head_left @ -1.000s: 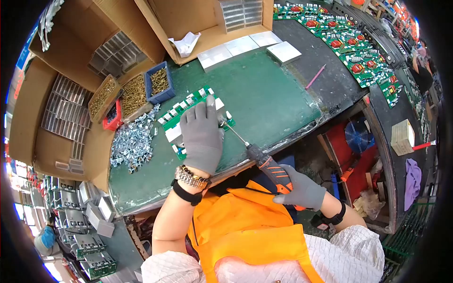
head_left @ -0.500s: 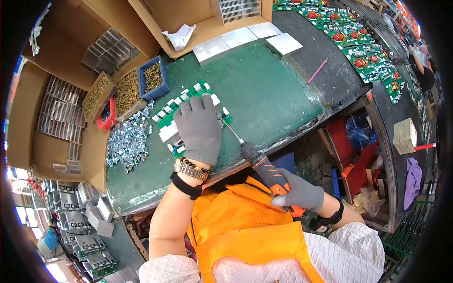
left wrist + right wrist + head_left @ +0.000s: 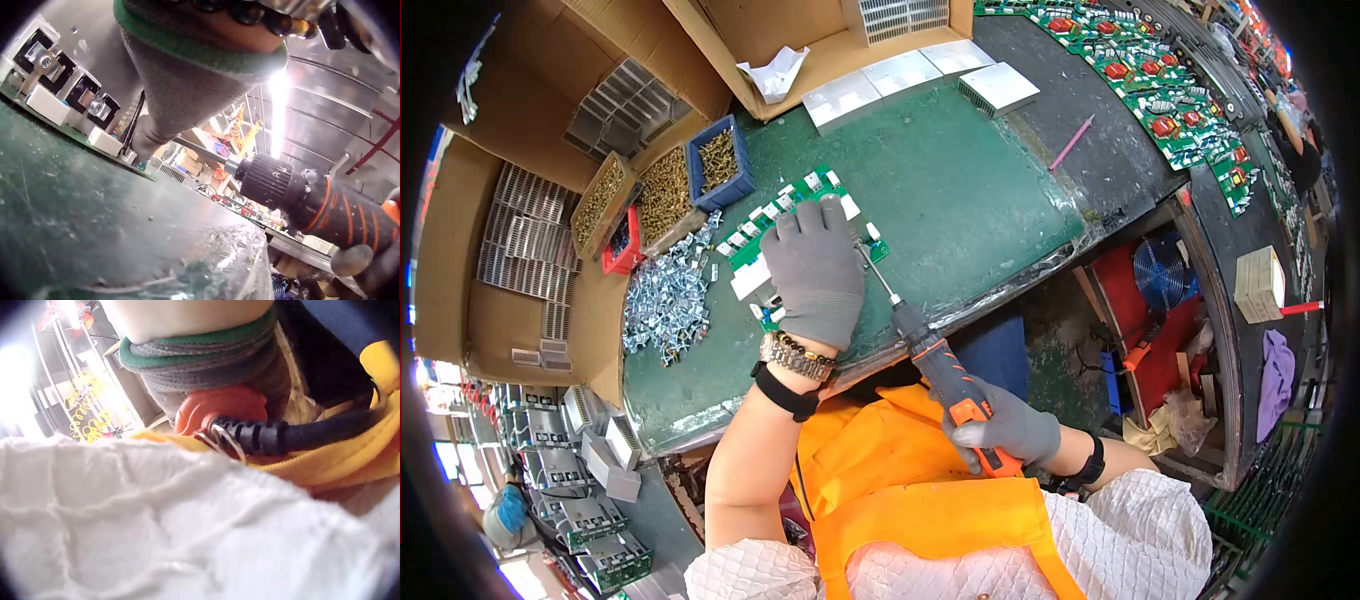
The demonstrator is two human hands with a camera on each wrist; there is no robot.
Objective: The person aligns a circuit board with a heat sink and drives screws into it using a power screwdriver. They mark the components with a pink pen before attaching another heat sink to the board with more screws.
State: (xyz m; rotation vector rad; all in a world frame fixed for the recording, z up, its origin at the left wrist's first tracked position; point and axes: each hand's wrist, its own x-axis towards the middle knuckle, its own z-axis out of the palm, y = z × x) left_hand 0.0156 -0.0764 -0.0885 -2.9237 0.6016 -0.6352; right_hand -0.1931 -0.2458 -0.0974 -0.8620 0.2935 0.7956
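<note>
A green circuit board (image 3: pixel 745 250) with white parts lies on the green mat. My gloved left hand (image 3: pixel 815 270) rests over its middle, fingers lying across the board. In my gloved right hand (image 3: pixel 1005 430) is a black and orange electric screwdriver (image 3: pixel 935 360), gripped by its handle. Its thin bit (image 3: pixel 877 272) reaches to the board's right end beside my left hand; whether the tip touches is hidden. The left wrist view shows the screwdriver (image 3: pixel 319 200) and the board's edge with white blocks (image 3: pixel 47 105). In the right wrist view a cable (image 3: pixel 312 434) leaves the orange handle end (image 3: pixel 219 407).
Left of the board are a blue bin (image 3: pixel 745 180) of brass screws, a red bin (image 3: pixel 632 250) and a pile of small metal parts (image 3: pixel 665 305). Metal blocks (image 3: pixel 900 75) line the mat's back. A pink pen (image 3: pixel 1071 143) lies right; more boards (image 3: pixel 1170 125) stand beyond.
The right hand and screwdriver have moved left and a little down, the tool now standing steeper. The left hand and board appear slightly further left and up in the view.
</note>
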